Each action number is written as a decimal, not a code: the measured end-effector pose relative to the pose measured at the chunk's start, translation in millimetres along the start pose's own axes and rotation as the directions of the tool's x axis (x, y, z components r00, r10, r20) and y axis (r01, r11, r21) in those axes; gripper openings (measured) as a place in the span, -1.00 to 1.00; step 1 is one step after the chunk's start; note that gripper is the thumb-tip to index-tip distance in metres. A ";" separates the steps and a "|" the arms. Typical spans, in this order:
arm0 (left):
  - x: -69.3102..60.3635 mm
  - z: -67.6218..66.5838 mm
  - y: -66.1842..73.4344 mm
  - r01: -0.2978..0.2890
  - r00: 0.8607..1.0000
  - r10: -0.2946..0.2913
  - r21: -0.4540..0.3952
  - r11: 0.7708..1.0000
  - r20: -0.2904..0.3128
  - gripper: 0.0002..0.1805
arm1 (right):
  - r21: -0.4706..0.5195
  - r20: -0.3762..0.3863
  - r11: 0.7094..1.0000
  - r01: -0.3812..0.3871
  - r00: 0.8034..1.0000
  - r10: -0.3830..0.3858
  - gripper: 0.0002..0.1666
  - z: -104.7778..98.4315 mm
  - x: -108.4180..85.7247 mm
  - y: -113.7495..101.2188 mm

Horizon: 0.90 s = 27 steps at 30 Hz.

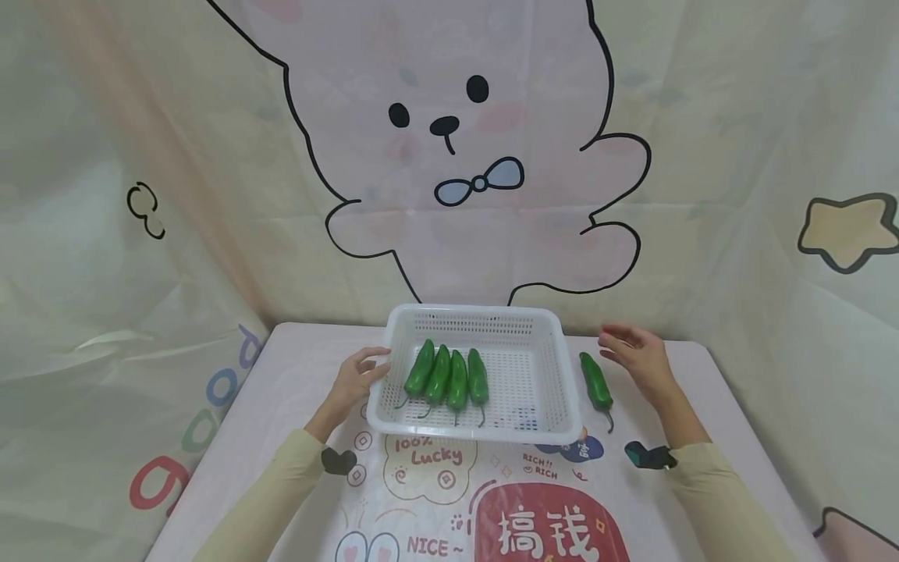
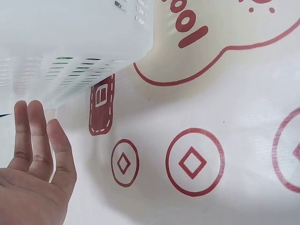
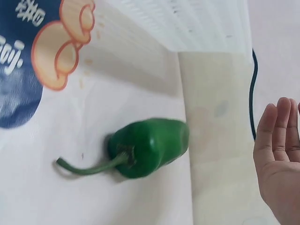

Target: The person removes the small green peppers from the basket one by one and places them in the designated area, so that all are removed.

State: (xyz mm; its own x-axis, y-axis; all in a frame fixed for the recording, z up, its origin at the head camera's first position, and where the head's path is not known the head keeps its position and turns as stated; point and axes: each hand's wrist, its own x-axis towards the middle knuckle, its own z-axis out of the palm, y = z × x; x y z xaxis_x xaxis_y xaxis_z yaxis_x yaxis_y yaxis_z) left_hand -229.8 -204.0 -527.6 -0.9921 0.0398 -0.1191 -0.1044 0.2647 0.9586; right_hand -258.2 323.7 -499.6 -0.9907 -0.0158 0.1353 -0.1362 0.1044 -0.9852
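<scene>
A white plastic basket (image 1: 534,375) with slotted walls sits on the table. Several green peppers (image 1: 458,382) lie side by side in its left half, stems toward the front. My left hand (image 1: 354,382) is at the basket's left side, its fairly straight fingers (image 2: 35,136) at the outer wall; its thumb is out of sight in the left wrist view. Outside the basket, to its right, a single green pepper (image 1: 596,382) rests on the table with its curved stem (image 3: 93,168) pointing frontward. Beyond and right of that pepper is my right hand (image 1: 641,361), fingers extended and holding nothing.
The tablecloth (image 1: 435,538) is white with red and blue printed drawings. Behind the table hangs a cloth backdrop (image 1: 492,250) with a bear drawing, and more cloth (image 1: 794,351) closes off both sides.
</scene>
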 end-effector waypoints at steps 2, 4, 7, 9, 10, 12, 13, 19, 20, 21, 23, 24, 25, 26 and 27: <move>0.3 -0.2 -0.2 -0.005 1.000 0.005 0.004 1.000 -0.001 -0.53 | 0.051 0.014 0.999 0.013 1.000 -0.014 -0.57 5.4 0.2 -7.2; 0.5 -0.3 -0.4 -0.009 1.000 0.009 0.005 1.000 0.001 -0.53 | 0.068 0.035 0.997 0.036 0.999 -0.038 -0.61 10.3 0.6 -13.1; 0.6 -0.1 -0.6 -0.009 1.000 0.009 0.007 1.000 0.000 -0.53 | 0.031 0.075 0.997 0.070 0.995 -0.072 -0.63 17.4 0.7 -20.2; 0.3 0.3 -0.4 -0.007 1.000 0.007 0.009 1.000 0.000 -0.53 | -0.014 0.100 0.996 0.084 0.992 -0.082 -0.62 21.4 0.3 -24.1; 0.2 0.6 -0.2 -0.007 1.000 0.007 0.012 1.000 -0.001 -0.53 | -0.029 0.107 0.996 0.084 0.991 -0.081 -0.62 23.4 0.0 -25.9; -0.2 1.2 0.1 -0.006 1.000 0.006 0.016 1.000 -0.002 -0.53 | -0.054 0.120 0.995 0.081 0.990 -0.074 -0.59 26.9 -0.4 -29.4; -0.3 1.6 0.3 -0.005 1.000 0.005 0.016 1.000 -0.002 -0.53 | -0.063 0.128 0.995 0.081 0.989 -0.073 -0.57 28.5 -0.7 -31.3; -0.4 2.9 0.7 -0.012 1.000 0.012 0.019 1.000 0.002 -0.52 | -0.096 0.159 0.991 0.092 0.984 -0.076 -0.52 37.2 1.4 -39.4; -0.3 2.7 0.7 -0.011 1.000 0.011 0.017 1.000 0.002 -0.52 | -0.092 0.162 0.991 0.093 0.984 -0.077 -0.52 38.8 2.5 -40.4; -0.1 2.4 0.5 -0.009 1.000 0.009 0.012 1.000 0.001 -0.53 | -0.089 0.165 0.992 0.092 0.983 -0.077 -0.52 40.3 3.6 -41.8; 0.2 1.7 0.2 -0.003 1.000 0.003 0.001 1.000 0.001 -0.53 | -0.080 0.172 0.992 0.093 0.982 -0.078 -0.52 43.5 6.0 -44.4; 0.3 1.2 0.1 -0.001 1.000 0.001 -0.001 1.000 0.000 -0.53 | -0.072 0.176 0.993 0.093 0.981 -0.079 -0.53 45.2 7.1 -45.6; 0.2 0.9 0.2 0.001 1.000 -0.001 -0.003 1.000 -0.001 -0.53 | -0.066 0.177 0.994 0.091 0.981 -0.078 -0.54 46.8 8.3 -46.8; 0.0 0.6 0.4 0.001 1.000 -0.001 -0.003 1.000 -0.002 -0.54 | -0.055 0.182 0.994 0.091 0.980 -0.080 -0.55 48.4 9.2 -47.9; -0.2 0.3 0.6 0.002 1.000 -0.002 -0.005 1.000 -0.002 -0.54 | -0.046 0.186 0.995 0.091 0.979 -0.081 -0.56 49.9 10.1 -49.0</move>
State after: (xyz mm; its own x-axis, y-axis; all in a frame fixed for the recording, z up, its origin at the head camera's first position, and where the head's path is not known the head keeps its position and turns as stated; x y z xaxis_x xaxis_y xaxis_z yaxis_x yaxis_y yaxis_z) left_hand -229.6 -203.6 -527.1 -0.9920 0.0377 -0.1202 -0.1064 0.2602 0.9597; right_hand -261.5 268.8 -455.2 -0.9588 -0.2092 0.1923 -0.2254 0.1478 -0.9630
